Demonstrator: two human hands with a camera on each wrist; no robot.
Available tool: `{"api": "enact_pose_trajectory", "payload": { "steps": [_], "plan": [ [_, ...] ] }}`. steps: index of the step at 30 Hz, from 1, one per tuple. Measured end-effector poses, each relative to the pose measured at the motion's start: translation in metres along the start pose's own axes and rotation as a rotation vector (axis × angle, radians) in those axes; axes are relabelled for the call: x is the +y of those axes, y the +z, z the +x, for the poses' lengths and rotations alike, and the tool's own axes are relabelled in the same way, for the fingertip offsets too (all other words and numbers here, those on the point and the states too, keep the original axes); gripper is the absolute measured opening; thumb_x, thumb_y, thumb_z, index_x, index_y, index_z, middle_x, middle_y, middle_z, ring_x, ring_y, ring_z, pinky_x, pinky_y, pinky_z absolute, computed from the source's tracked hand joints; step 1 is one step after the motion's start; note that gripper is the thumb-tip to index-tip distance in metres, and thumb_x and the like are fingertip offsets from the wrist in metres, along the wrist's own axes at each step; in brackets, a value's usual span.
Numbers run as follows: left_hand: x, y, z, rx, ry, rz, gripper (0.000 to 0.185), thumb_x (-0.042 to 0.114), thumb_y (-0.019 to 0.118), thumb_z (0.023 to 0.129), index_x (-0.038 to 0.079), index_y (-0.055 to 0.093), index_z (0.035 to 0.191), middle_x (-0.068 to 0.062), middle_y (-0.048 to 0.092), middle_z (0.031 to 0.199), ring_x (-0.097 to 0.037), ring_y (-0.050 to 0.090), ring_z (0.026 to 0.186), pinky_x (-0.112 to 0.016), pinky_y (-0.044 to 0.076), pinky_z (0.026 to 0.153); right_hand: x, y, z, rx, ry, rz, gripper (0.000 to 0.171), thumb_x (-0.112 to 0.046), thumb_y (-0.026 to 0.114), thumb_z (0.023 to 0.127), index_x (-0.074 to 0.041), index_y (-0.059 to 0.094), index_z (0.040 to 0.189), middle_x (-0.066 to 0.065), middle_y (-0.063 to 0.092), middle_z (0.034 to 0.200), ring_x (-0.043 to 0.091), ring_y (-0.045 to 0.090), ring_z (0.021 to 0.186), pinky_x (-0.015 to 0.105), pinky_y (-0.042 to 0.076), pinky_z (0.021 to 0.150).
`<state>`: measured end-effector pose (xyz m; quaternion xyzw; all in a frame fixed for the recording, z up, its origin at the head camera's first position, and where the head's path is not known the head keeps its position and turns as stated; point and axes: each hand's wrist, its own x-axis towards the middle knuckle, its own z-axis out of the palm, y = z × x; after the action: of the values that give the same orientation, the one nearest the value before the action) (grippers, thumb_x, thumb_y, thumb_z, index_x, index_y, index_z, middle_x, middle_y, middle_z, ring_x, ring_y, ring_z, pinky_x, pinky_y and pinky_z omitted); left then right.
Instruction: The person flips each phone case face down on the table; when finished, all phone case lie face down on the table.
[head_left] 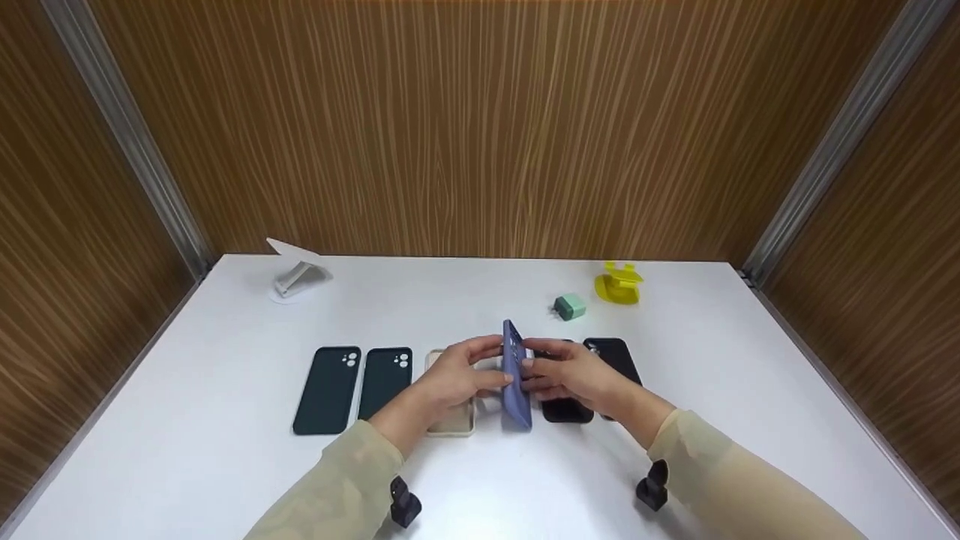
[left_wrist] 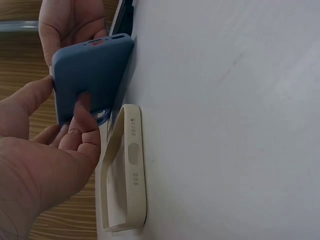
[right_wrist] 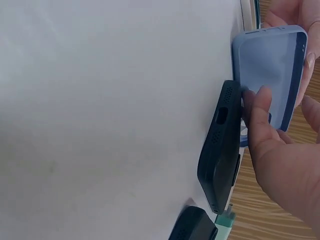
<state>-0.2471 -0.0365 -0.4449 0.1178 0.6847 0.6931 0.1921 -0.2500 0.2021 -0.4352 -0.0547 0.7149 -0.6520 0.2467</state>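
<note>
A blue-purple phone case (head_left: 516,397) stands up on its long edge between both hands, in the middle of the table. My left hand (head_left: 456,375) grips it from the left, its fingers against the outer back in the left wrist view. From the right, my right hand (head_left: 577,373) holds it, with fingertips reaching into the open inner side. That inside (right_wrist: 265,60) is bare in the right wrist view. A cream phone case (left_wrist: 134,170) lies open side up just below the left hand. Under the right hand lies a black phone case (head_left: 568,410), partly hidden.
Two dark green phone cases (head_left: 327,390) lie side by side at left. Another black case (head_left: 615,356) is at right, behind the wrist. Farther back are a green charger plug (head_left: 571,306), a yellow phone stand (head_left: 619,288) and a white stand (head_left: 296,270). Wood-grain panels enclose the table.
</note>
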Motion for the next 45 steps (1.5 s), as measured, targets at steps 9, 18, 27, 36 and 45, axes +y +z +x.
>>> {"api": "enact_pose_trajectory", "payload": {
  "steps": [9,18,27,36,45],
  "plan": [
    [-0.0025,0.0047,-0.0004,-0.033,-0.019,0.028,0.075,0.009,0.082,0.093,0.012,0.048,0.16,-0.009,0.054,0.157,-0.025,0.069,0.116,-0.048,0.055,0.1,-0.0003,-0.0002,-0.0033,-0.016,-0.001,0.024,0.066,-0.023,0.068,0.106,-0.005,0.039,0.163,0.019,0.069,0.134,0.033,0.069,0.121,0.049,0.055,0.103],
    [-0.0039,0.0076,0.0005,-0.026,-0.037,0.078,0.072,0.015,0.084,0.093,0.019,0.052,0.158,-0.006,0.057,0.154,-0.022,0.068,0.113,-0.043,0.055,0.093,0.0008,-0.0003,-0.0036,-0.005,-0.01,0.037,0.07,-0.025,0.069,0.105,-0.004,0.037,0.163,0.021,0.069,0.133,0.03,0.072,0.114,0.046,0.057,0.1],
    [-0.0036,0.0083,-0.0009,-0.035,-0.043,0.086,0.074,0.019,0.085,0.092,0.021,0.052,0.158,-0.004,0.057,0.154,-0.022,0.069,0.11,-0.038,0.055,0.088,-0.0004,-0.001,-0.0033,0.004,0.007,0.024,0.065,-0.027,0.068,0.106,-0.01,0.041,0.163,0.018,0.069,0.134,0.031,0.071,0.114,0.044,0.058,0.098],
    [-0.0031,0.0093,0.0004,-0.06,-0.033,0.105,0.075,0.023,0.086,0.092,0.022,0.052,0.158,-0.002,0.057,0.153,-0.022,0.069,0.106,-0.037,0.055,0.085,-0.002,-0.0028,-0.0044,0.005,0.005,0.022,0.065,-0.026,0.069,0.105,-0.01,0.042,0.162,0.02,0.067,0.136,0.031,0.071,0.113,0.046,0.058,0.099],
    [-0.0039,0.0099,0.001,-0.066,-0.023,0.136,0.07,0.021,0.085,0.093,0.024,0.055,0.156,0.001,0.06,0.15,-0.022,0.067,0.105,-0.035,0.054,0.082,-0.0015,-0.0035,-0.0037,0.019,0.015,0.018,0.066,-0.027,0.071,0.104,-0.011,0.043,0.162,0.023,0.067,0.131,0.03,0.072,0.108,0.043,0.059,0.095]
  ]
}}
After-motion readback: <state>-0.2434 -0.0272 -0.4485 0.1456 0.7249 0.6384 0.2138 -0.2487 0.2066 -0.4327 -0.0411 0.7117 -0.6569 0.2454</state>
